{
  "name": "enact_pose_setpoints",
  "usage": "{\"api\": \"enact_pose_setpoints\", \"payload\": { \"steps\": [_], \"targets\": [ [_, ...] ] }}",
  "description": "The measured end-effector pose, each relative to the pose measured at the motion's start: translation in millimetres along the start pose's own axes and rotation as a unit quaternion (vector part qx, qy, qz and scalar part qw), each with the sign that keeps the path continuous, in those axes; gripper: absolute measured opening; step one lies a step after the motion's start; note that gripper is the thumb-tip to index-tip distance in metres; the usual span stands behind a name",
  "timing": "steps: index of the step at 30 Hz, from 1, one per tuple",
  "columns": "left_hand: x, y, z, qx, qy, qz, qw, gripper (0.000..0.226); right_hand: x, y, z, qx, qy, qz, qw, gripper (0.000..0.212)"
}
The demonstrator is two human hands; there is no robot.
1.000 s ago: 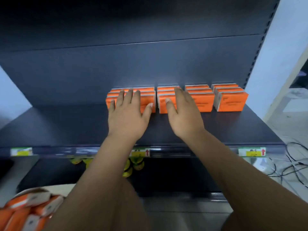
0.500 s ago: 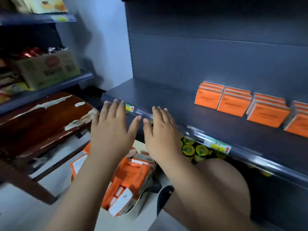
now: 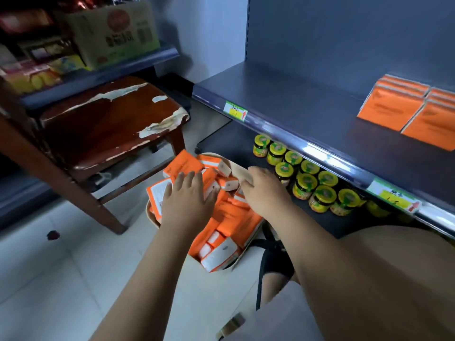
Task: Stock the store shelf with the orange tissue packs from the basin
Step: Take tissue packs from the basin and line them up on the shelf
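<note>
Head view caught the pick-up step: both hands were over the floor basin (image 3: 236, 172), heaped with orange tissue packs (image 3: 231, 217). The left hand (image 3: 189, 198) lay flat, fingers (image 3: 182, 180) spread over the pile, gripping nothing; the right hand (image 3: 264, 193) curled at the far rim, its hold hidden. Next, I judged, each should close on packs and lift clear of the shelf (image 3: 307, 114) lip to bare room left of the stocked row (image 3: 394, 107). A chair (image 3: 110, 124) crowded the left, jars (image 3: 305, 183) the right.

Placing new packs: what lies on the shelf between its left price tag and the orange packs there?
Nothing; the head view shows bare shelf from the price tag to the orange packs.
</note>
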State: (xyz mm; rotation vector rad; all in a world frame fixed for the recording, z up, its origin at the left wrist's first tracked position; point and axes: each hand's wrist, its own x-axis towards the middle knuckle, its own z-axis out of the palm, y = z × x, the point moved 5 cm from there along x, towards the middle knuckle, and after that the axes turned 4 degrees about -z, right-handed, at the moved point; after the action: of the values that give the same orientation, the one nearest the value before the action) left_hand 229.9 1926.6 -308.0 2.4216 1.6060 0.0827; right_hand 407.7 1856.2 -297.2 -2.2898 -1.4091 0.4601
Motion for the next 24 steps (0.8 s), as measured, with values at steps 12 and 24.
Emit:
{"api": "enact_pose_setpoints", "payload": {
  "steps": [12, 24],
  "targets": [
    [59.6, -16.7, 34.4, 0.051, -0.039, -0.016, 0.998, 0.059, 55.3, 43.2, 59.0, -0.108, -0.168, 0.063, 0.978, 0.062],
    [119.1, -0.1, 74.0, 0.161, -0.068, -0.034, 0.984, 0.054, 89.9, 61.6, 87.3, -0.105, -0.213, 0.117, 0.964, 0.064]
  ]
}}
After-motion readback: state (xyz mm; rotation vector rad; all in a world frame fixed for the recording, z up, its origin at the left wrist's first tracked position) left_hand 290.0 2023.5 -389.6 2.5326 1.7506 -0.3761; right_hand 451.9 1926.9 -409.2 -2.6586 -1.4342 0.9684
